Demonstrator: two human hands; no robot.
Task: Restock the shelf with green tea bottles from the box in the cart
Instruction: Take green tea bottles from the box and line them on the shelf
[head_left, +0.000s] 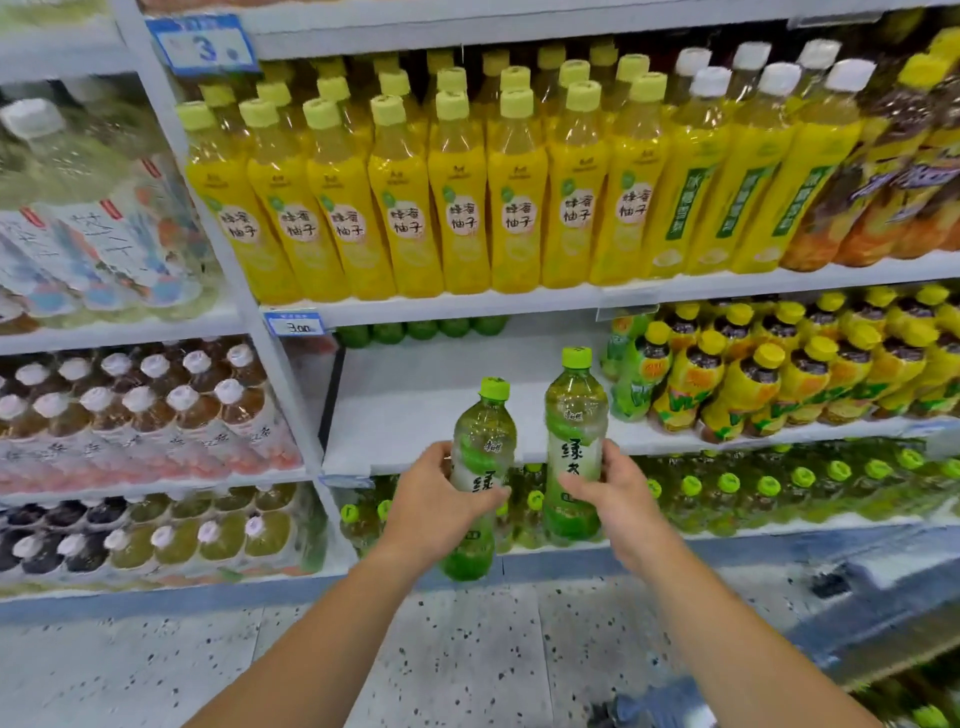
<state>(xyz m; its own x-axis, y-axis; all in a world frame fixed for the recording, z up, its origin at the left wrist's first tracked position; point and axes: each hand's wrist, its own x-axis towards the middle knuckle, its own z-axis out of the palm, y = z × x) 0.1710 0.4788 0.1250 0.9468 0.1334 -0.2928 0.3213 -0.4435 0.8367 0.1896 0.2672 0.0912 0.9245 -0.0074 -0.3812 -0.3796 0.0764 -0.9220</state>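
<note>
I hold two green tea bottles upright in front of the shelving. My left hand grips the left green tea bottle around its middle. My right hand grips the right green tea bottle, which is slightly higher. Both have lime caps and green-white labels. Behind them the white middle shelf has a wide bare stretch, with a few green caps showing at its back. The cart edge shows at the lower right; the box is hidden.
Yellow honey-citron bottles fill the shelf above. Yellow-capped tea bottles stand to the right on the middle shelf. More green tea bottles pack the shelf below. A price tag sits on the shelf edge. Speckled floor lies beneath.
</note>
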